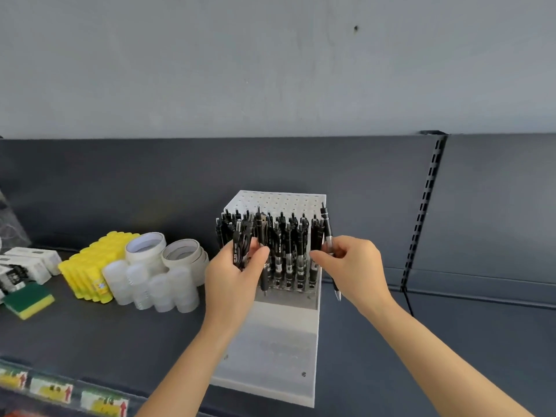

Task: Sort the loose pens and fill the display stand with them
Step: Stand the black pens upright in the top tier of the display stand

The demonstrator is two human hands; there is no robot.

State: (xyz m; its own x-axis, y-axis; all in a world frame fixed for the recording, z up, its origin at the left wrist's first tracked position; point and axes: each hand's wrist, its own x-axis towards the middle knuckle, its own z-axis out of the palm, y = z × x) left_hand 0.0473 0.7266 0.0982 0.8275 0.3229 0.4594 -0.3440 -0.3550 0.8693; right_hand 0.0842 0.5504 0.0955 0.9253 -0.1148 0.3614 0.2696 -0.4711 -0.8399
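Head view: one display stand (279,341), one pen (327,233) in right hand (352,263)

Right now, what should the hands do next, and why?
Probably the right hand should lift its single pen and lower it tip-down into an empty back hole of the display stand. The front rows look full, the back holes are bare, and the left hand holds more pens.

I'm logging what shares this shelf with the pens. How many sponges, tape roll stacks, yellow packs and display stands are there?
Sponge: 1
Tape roll stacks: 2
Yellow pack: 1
Display stand: 1
Total: 5
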